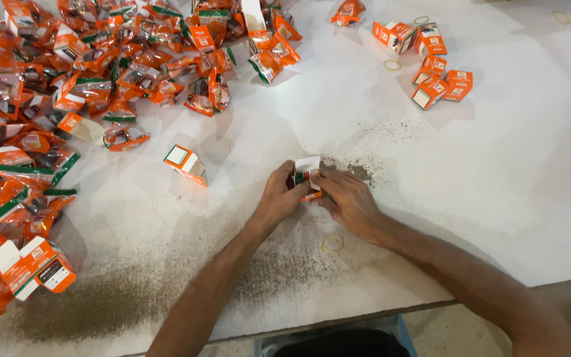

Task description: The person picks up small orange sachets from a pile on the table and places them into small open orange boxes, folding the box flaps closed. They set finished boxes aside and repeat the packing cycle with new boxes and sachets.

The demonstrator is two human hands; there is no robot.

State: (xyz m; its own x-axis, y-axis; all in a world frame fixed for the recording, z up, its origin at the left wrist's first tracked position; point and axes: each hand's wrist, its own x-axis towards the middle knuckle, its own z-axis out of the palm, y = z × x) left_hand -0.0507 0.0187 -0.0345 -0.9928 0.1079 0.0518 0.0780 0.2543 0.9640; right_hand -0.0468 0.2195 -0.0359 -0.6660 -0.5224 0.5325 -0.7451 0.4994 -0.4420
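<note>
White table [497,198]: both hands' fingers [297,187] pinch an open orange carton [308,176].

White worktable [497,198] dusted with dark powder, shadowed floor [444,330] beneath

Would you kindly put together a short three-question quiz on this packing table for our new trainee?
1. True or false: both hands are on the small orange carton at the middle of the white table.
2. Where does the big heap of orange packets lie? A) far left of the table B) right edge C) under the table
3. What small ring lies on the table just near the right hand?

Key
1. True: the left hand and the right hand both grip it.
2. A
3. A yellow rubber band.
</note>
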